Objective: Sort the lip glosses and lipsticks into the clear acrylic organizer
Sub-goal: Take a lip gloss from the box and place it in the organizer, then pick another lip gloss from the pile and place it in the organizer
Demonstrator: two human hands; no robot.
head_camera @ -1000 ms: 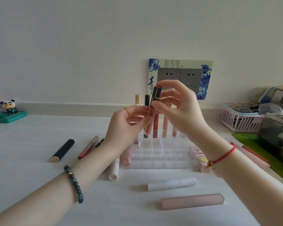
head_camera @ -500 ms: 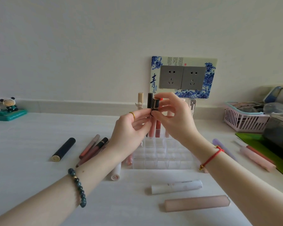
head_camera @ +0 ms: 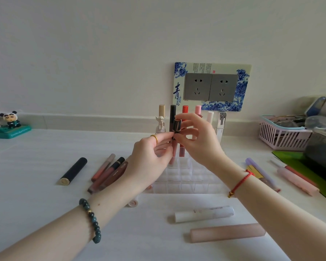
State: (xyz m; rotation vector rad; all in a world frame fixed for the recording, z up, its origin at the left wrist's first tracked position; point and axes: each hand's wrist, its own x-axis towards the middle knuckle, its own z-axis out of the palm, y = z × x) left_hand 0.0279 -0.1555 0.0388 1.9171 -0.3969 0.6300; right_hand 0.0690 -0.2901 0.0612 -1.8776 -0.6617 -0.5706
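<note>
Both my left grip (head_camera: 151, 157) and right grip (head_camera: 198, 142) are pinching this little black lipstick (head_camera: 176, 129) over the organizer (head_camera: 186, 187), it's probably light, hard and slick, so I'd hold the barrel, not the cap.

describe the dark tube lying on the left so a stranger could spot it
Find the clear acrylic organizer in the middle of the white table, then look left past the cluster of brownish-pink lip gloss tubes. Beyond them a dark navy cylindrical tube lies alone, slanted. Unlike the glosses, it is opaque, thicker, and ends in a gold disc facing the camera.
</note>
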